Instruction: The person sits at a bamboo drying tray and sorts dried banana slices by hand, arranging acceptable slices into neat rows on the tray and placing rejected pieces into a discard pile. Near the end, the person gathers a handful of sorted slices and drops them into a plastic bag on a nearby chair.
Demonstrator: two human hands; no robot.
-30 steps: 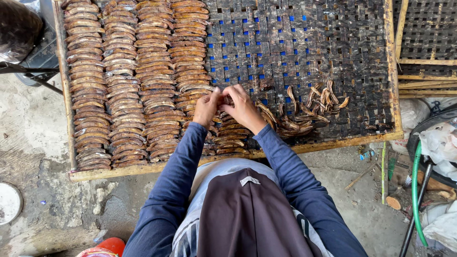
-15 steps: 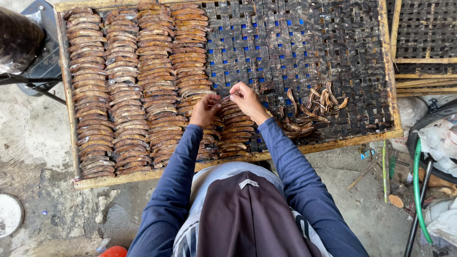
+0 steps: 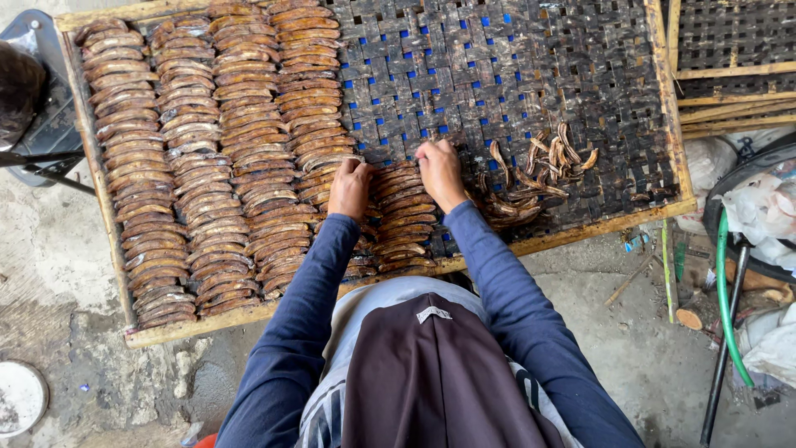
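A dark woven drying tray in a wooden frame lies on the ground before me. Neat overlapping rows of brown dried banana slices fill its left half. A shorter row of slices runs toward me in the middle. My left hand and my right hand rest at the far end of that short row, fingers curled down on the top slice. A loose heap of curled slices lies just right of my right hand.
A second woven tray lies at the far right. A green hose, a tyre and white bags sit at the right. A dark stool stands at the left, a white bowl at the lower left. Concrete ground surrounds the tray.
Both hands were raised together holding a slice; they have since lowered onto the far end of the short row and moved slightly apart. The view shifted.
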